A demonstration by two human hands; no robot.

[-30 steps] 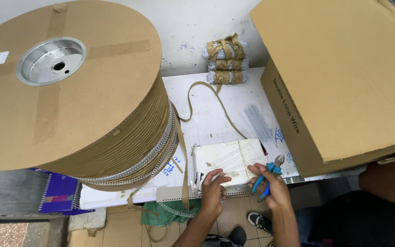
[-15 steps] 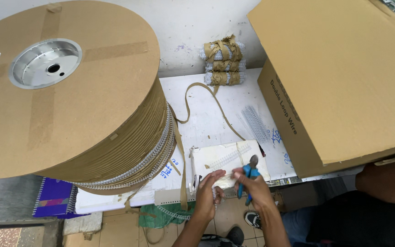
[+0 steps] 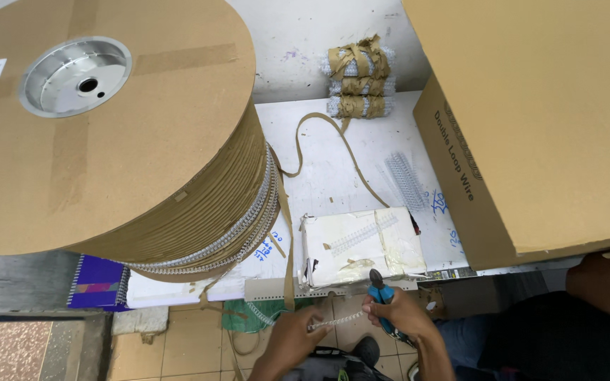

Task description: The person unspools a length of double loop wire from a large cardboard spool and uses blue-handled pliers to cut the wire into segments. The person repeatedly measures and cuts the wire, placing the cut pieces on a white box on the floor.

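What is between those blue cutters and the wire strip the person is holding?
Nothing visible. The right hand holds the blue cutters right at the end of the wire strip, which the left hand grips at its other end.

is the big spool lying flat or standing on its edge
Lying flat: the big spool shows its round cardboard face and metal hub upward, with the wire coil layers around its side.

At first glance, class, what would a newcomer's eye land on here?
The huge cardboard spool wound with wire binding fills the upper left. A big cardboard box looms at right. Low centre, the left hand holds a wire strip while the right hand grips blue-handled cutters.
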